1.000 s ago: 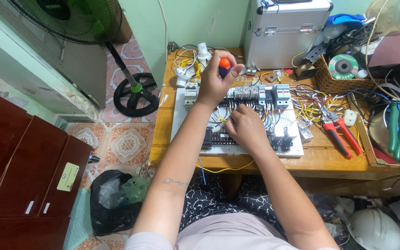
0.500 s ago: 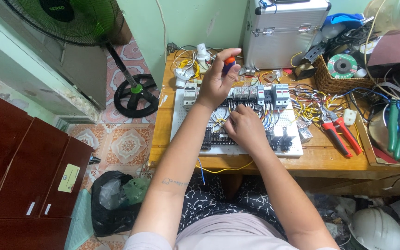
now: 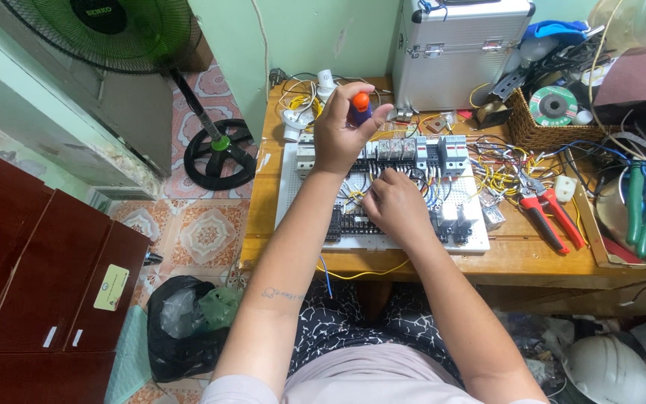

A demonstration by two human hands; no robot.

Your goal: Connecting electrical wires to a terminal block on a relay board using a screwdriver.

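Orange-capped screwdriver (image 3: 360,107) held upright over the back part of the white wiring panel (image 3: 293,187), pinched in the curled fingers (image 3: 347,93) of the left hand (image 3: 342,135), cap poking out on top. Right hand (image 3: 394,206) lower down, resting on the panel's middle, fingers bent and closed among the yellow and blue wires (image 3: 357,196) (cannot tell whether pinching one). Row of grey breakers (image 3: 443,150) along the panel's rear edge, black terminal blocks (image 3: 353,224) near its front edge.

Panel's front edge close to the front lip of the wooden surface (image 3: 517,258), a narrow bare strip between them; one yellow wire drooping over that lip. Left of the panel, a slim bare margin before the surface's left edge, then open tiled floor (image 3: 203,232). Right of the panel, red-handled pliers (image 3: 551,217) amid loose wire, little free room.

Behind, a closed metal case (image 3: 457,52) standing against the wall. Wicker basket (image 3: 555,127) at the rear right holding a green-labelled grinding disc (image 3: 553,105) and cables. Wooden tray (image 3: 600,239) at far right with green-handled cutters (image 3: 641,206).

On the floor: fan stand (image 3: 218,153), black rubbish bag (image 3: 181,322) (stuffed with plastic), white helmet (image 3: 607,370).
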